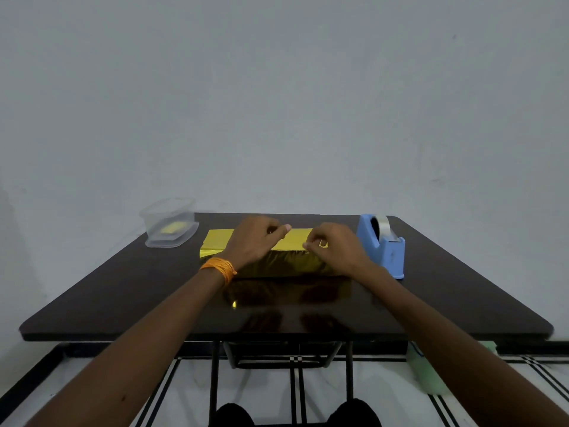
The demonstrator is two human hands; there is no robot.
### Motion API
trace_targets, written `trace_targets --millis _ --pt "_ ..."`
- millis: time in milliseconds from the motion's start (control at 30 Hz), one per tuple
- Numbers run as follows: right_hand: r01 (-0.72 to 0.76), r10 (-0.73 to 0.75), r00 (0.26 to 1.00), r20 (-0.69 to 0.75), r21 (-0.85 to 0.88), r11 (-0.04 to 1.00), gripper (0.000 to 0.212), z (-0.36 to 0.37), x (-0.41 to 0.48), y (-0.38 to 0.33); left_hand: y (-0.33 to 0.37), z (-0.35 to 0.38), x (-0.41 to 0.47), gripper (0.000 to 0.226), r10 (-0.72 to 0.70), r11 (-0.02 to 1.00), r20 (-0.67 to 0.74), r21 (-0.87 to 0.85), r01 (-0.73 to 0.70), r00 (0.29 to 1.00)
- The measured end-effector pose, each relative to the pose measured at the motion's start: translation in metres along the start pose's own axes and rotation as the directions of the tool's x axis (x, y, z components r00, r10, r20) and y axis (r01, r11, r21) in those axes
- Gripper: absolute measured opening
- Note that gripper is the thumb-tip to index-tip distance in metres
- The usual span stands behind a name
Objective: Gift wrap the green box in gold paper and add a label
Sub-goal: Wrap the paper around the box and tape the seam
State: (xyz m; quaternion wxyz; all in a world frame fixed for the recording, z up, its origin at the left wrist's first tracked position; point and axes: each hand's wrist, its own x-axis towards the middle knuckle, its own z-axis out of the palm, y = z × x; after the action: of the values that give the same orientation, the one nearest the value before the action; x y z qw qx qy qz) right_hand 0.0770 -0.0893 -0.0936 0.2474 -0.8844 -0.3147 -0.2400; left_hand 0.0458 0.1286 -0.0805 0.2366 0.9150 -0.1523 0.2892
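Both hands rest on top of the box wrapped in gold paper [286, 266], mid-tabletop [123, 297]. The left hand [255, 241] presses down with curled fingers; the right hand [332, 248] pinches the paper's top edge. Right of the box stands a blue tape dispenser [381, 245]; far left, a clear plastic container [169, 223].
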Motion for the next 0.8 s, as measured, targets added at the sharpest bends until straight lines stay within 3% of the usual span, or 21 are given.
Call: trace_targets --millis 133,233,300,367,467,567,800 --pt "-0.232 0.247 0.946 -0.210 0.096 0.968 0.020 -0.035 -0.008 0.029 0.037 0.019 0.020 0.029 -0.041 0.969 0.064 -0.243 0.056 0.997" --pt "-0.417 0.470 0.835 -0.285 0.229 0.880 0.024 -0.062 -0.022 0.065 0.074 0.042 0.035 0.022 -0.087 0.824 0.165 -0.542 0.164 0.982" --pt "-0.531 0.610 0.731 -0.305 0.306 0.790 0.031 -0.074 -0.031 0.089 0.095 0.061 0.047 0.018 -0.088 0.767 0.194 -0.613 0.191 0.977" --pt "-0.618 0.715 0.655 -0.244 0.371 0.693 0.038 -0.083 -0.035 0.106 0.112 0.085 0.061 0.022 -0.073 0.818 0.230 -0.543 0.190 0.971" --pt "-0.720 0.818 0.574 -0.044 0.449 0.529 0.033 -0.086 -0.037 0.120 0.128 0.122 0.076 0.034 -0.064 0.944 0.299 -0.292 0.155 0.952" --pt "-0.711 0.818 0.559 0.135 0.585 0.390 0.029 -0.085 -0.036 0.125 0.136 0.148 0.083 0.037 -0.055 0.979 0.347 -0.167 0.119 0.936" --pt "-0.731 0.806 0.549 0.220 0.594 0.336 0.025 -0.081 -0.026 0.132 0.135 0.166 0.089 0.034 -0.025 0.979 0.329 -0.182 0.090 0.944"
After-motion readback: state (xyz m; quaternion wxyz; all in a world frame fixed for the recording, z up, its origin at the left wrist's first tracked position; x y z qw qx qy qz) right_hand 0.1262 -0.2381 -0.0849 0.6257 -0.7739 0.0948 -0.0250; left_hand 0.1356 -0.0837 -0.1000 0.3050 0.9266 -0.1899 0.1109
